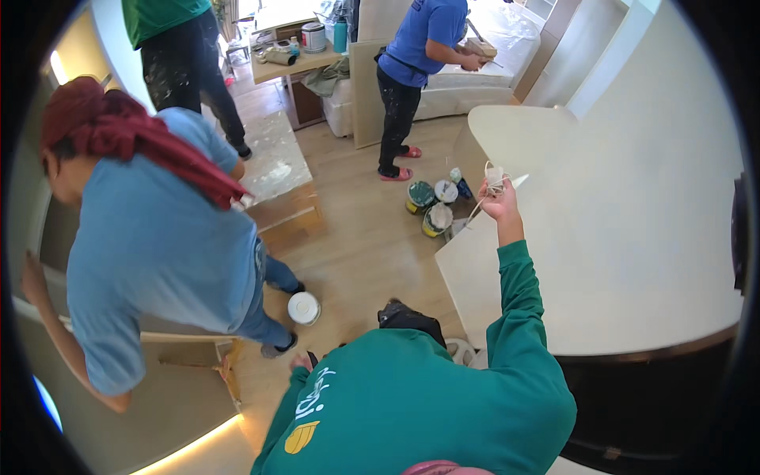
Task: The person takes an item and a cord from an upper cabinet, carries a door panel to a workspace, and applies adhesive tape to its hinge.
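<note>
My right hand is raised above the near corner of the white tabletop. Its fingers close around what looks like a white plug adapter wrapped in a thin white cable, one end of which dangles below the hand. A pale pointed piece shows right beside the hand; whether I hold it too I cannot make out. Low down at my left side, my left hand shows only in part next to a black band, its fingers too small and hidden to read.
Several paint buckets cluster on the floor by the tabletop. A white-lidded bucket stands near a person in light blue on the left. A person in blue works at the back. A paint-spattered bench stands left of centre.
</note>
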Tool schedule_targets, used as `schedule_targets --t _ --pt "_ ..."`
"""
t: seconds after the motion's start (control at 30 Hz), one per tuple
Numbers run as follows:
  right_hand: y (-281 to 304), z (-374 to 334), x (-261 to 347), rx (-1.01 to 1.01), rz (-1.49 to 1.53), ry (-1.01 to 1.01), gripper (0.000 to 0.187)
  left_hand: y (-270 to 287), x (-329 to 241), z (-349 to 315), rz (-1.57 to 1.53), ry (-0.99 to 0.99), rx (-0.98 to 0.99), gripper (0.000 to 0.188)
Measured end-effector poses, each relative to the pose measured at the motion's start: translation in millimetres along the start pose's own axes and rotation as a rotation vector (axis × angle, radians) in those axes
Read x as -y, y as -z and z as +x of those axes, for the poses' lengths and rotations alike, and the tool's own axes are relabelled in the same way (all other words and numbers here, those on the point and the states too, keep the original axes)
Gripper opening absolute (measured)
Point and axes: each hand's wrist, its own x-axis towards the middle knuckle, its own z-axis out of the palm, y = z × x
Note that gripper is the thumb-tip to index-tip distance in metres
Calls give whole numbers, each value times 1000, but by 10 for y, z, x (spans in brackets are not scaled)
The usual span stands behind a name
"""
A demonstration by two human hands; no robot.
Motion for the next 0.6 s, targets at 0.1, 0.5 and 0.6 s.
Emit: schedule_targets --t 0.1,0.5,0.6 --pt "-158 1102 515 -53 -143 82 43 -635 -985 658 -154 -171 -1 44" --pt "760 4576 2339 -290 -509 420 32 -2731 -1517 561 673 -131 -208 35" --pt "1003 4995 2553 -386 -696 597 41 -3000 -1228 488 1043 -192 -100 37"
